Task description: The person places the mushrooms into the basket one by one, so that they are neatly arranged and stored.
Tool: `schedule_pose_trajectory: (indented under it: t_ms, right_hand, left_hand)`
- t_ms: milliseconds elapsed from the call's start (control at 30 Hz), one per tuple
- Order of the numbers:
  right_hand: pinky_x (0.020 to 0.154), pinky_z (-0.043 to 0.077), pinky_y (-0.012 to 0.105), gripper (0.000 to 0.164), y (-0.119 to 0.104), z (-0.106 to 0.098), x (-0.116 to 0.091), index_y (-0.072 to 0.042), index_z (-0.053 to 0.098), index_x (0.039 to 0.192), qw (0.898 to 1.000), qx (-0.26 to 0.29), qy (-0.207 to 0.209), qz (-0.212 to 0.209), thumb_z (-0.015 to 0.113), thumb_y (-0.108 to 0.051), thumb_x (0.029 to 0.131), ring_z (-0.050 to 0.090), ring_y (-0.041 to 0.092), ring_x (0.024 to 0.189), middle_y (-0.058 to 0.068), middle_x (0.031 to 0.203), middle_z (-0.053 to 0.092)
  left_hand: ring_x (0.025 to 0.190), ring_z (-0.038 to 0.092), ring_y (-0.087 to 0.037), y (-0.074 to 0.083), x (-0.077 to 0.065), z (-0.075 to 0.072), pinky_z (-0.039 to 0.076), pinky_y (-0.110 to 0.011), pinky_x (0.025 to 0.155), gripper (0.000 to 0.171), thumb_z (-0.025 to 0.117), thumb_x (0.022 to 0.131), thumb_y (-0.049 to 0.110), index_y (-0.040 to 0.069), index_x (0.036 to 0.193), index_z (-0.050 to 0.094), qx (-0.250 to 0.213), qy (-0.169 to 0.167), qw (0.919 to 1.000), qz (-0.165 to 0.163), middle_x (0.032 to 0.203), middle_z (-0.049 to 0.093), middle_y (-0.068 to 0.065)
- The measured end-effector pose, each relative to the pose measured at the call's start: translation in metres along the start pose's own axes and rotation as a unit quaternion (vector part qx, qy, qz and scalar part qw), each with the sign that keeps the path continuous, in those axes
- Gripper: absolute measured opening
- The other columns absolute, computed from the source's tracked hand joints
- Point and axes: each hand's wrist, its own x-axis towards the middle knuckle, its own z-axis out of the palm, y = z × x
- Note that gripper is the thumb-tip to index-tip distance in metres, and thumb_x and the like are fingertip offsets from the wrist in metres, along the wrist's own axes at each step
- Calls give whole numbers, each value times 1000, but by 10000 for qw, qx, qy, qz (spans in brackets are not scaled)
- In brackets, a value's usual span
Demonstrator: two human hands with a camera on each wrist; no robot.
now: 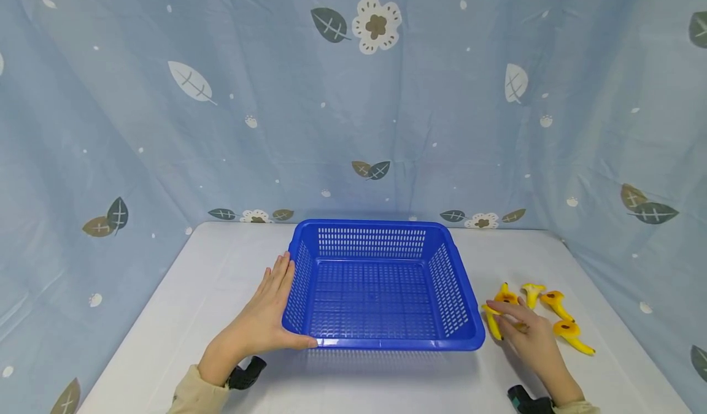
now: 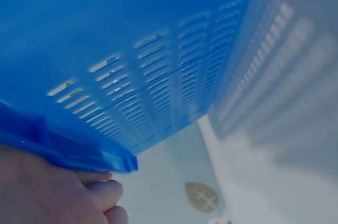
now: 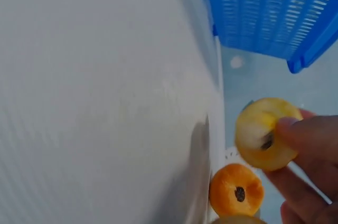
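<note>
A blue plastic basket (image 1: 381, 345) with slotted walls stands on the white table with nothing in it. My left hand (image 1: 265, 316) rests against its near left corner, fingers straight along the left rim and thumb on the front rim. On the right, my right hand (image 1: 527, 334) pinches a yellow trumpet-shaped mushroom (image 3: 253, 134) between thumb and fingers, its round cap with a dark centre facing the right wrist camera. Near that hand lie other mushrooms: one with an orange cap (image 1: 506, 294), a paler one (image 1: 533, 292), and two (image 1: 559, 305) farther right. Part of the group is hidden by the hand.
The white table (image 1: 221, 267) ends at a blue patterned curtain (image 1: 276, 126) behind and at both sides. The basket's far wall stands close to the curtain. A black strap-on camera (image 1: 247, 372) sits at my left wrist, another (image 1: 529, 400) at my right.
</note>
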Motion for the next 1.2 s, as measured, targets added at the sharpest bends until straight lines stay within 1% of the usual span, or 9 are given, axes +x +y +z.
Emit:
schedule_pose_trajectory:
  t_ms: [67,200,467,733,867,933,1000,1067,1200]
  right_hand:
    - [108,19,12,36,-2,-2,3,-12,73,103,9999,99,68,-104,69,11,76,58,-1,101,6,97,71]
    - [105,19,7,39,-6,-7,10,-11,73,103,9994,195,169,-244,71,14,73,53,-13,99,7,96,72]
    - [106,22,10,37,-21,-23,30,-10,72,106,9985,424,153,-316,71,11,75,52,-16,96,10,99,71]
    - [104,22,8,33,-37,-42,59,-12,71,109,9969,573,161,-512,68,6,81,48,-18,105,13,102,70]
    - [107,26,15,33,-50,-48,75,-16,71,111,9971,584,105,-478,68,2,82,45,-17,110,10,103,70]
    - [109,28,24,32,-57,-49,83,-17,71,111,9970,616,31,-461,68,-1,83,44,-15,113,9,103,70]
    - [109,29,34,29,-65,-48,90,-18,71,111,9970,631,-52,-447,68,-6,85,46,-8,118,7,104,70]
    - [108,29,43,28,-73,-47,97,-18,71,112,9967,653,-149,-463,67,-9,87,49,6,121,7,105,70]
    - [107,28,51,28,-87,-44,109,-17,70,114,9956,723,-307,-520,65,-9,88,51,32,121,7,108,69]
  left_hand:
    - [143,-7,-31,1,0,-2,6,-52,114,143,58,53,87,-2,149,1,110,-53,9999,-16,156,-9,-16]
    - [143,-10,-30,7,3,-7,5,-52,114,143,54,52,90,-4,149,3,347,-180,9992,-101,156,-9,-18]
    - [142,-11,-34,21,12,-4,6,-53,113,146,48,50,94,-6,148,6,736,-76,9970,-217,154,-8,-23]
    - [143,-4,-34,22,13,4,9,-49,114,144,43,51,95,-6,148,10,894,43,9957,-244,155,-2,-22]
    - [143,-4,-34,23,13,5,9,-49,114,143,44,52,95,-7,147,12,858,71,9960,-232,155,-2,-22]
    - [143,-4,-34,23,13,6,10,-49,114,143,43,52,95,-7,147,13,886,89,9957,-239,155,-2,-22]
    - [143,-3,-34,23,13,6,11,-49,114,143,44,52,95,-7,147,14,882,138,9957,-230,155,-1,-22]
    - [143,-2,-35,23,13,5,12,-49,114,142,45,52,95,-7,147,15,866,195,9959,-201,155,0,-23]
    - [143,-1,-35,24,13,5,13,-50,114,142,46,52,94,-7,147,15,843,225,9961,-162,155,1,-23]
